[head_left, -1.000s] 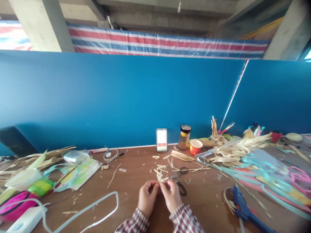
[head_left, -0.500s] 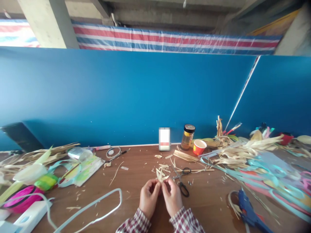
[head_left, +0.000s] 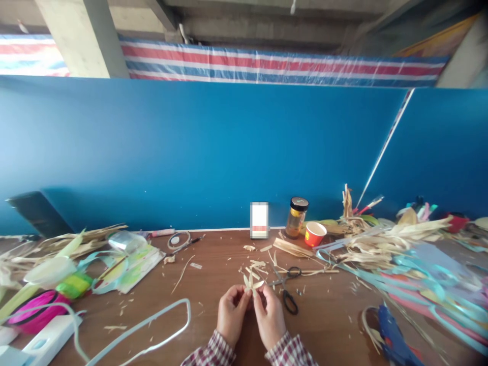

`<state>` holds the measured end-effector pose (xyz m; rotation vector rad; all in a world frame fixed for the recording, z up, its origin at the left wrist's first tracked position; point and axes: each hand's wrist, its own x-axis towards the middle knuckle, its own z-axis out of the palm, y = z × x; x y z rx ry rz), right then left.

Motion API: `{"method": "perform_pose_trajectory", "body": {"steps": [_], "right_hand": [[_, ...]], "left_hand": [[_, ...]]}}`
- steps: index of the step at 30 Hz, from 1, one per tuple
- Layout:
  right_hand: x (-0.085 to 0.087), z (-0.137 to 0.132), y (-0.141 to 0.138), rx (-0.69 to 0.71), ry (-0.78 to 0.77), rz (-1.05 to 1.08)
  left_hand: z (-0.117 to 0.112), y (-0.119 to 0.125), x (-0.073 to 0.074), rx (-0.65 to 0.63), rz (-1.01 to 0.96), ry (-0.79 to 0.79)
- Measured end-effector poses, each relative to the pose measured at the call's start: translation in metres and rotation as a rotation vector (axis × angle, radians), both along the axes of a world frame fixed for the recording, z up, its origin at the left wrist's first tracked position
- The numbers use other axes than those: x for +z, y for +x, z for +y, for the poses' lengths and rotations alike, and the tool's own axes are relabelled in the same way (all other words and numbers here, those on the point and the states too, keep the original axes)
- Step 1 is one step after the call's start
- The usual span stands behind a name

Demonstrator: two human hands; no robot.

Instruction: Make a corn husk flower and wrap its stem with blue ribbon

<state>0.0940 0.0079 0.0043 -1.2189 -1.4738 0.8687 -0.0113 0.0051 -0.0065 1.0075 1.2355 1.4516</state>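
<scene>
Between my hands is a small pale flower-like piece [head_left: 251, 282] with pointed petals, seemingly of dried corn husk. My left hand [head_left: 232, 312] pinches its base between thumb and fingers. From the other side, my right hand [head_left: 270, 314] pinches the same base, the two thumbs nearly meeting. The lower part of the piece is hidden by my fingertips. Just beyond it lie pale husk scraps [head_left: 257, 266] on the brown table [head_left: 213, 284]. Dark-handled scissors [head_left: 290, 300] lie close to the right of my right hand, their blades pointing left.
A blue glue gun [head_left: 394, 335] rests at the front right. Behind are a lidded jar [head_left: 296, 218] and a red paper cup [head_left: 315, 234]. Husks [head_left: 385, 244] and ribbons are heaped right. A white cable [head_left: 152, 317], power strip [head_left: 51, 338] and pink pouch [head_left: 38, 310] occupy the left.
The petals of the husk piece have turned slightly and show more spread. Both hands keep their pinch on it. The whole view has shifted a little.
</scene>
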Motion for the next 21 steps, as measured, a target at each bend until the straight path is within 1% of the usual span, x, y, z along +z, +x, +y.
{"method": "perform_pose_trajectory", "body": {"steps": [3,6,11,14,18,21], "right_hand": [[-0.0012,0.0007,0.0011,-0.01,-0.009,0.001],[-0.0021,0.0014,0.0017,0.01,-0.019,-0.01],[-0.0023,0.0027,0.0022,0.032,-0.001,-0.055],[-0.0037,0.0035,0.0026,0.038,-0.002,-0.059],[-0.0042,0.0031,0.0031,0.017,-0.004,-0.054],[-0.0022,0.0022,0.0041,-0.011,0.014,-0.046]], "left_hand": [[-0.0013,0.0007,0.0015,-0.003,0.02,-0.004],[-0.0026,0.0028,0.0014,0.004,0.039,0.017],[-0.0019,0.0049,-0.0046,0.019,-0.023,0.035],[-0.0019,0.0045,-0.0066,0.023,0.005,0.054],[-0.0035,0.0054,-0.0034,0.028,0.059,0.064],[-0.0047,0.0071,0.0001,-0.004,0.058,0.063]]}}
